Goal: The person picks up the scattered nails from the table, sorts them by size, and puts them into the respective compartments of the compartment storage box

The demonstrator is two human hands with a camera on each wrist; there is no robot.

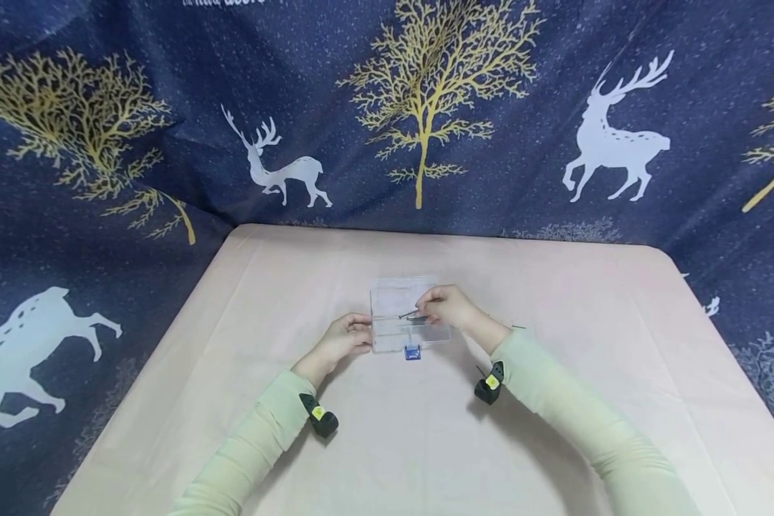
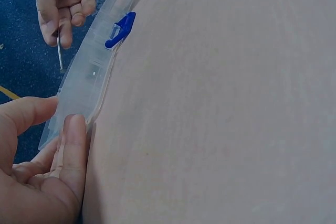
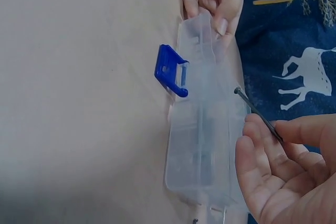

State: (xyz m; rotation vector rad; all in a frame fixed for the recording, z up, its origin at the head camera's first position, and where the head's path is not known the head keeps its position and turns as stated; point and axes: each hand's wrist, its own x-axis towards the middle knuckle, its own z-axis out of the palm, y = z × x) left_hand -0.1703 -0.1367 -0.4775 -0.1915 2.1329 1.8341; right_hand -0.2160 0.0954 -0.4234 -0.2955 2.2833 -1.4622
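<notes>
On the table point(image 1: 374, 437), the box point(image 1: 389, 342) is lying between both hands, its latch point(image 1: 413, 352) facing the near side. The left hand point(image 1: 337, 342) is gripping its left end; over its right part, the right hand point(image 1: 450, 308) is holding a nail point(image 3: 258, 114). Another nail point(image 1: 519, 327) is lying farther right. Behind the table, a cloth point(image 1: 374, 143) is hanging.
</notes>
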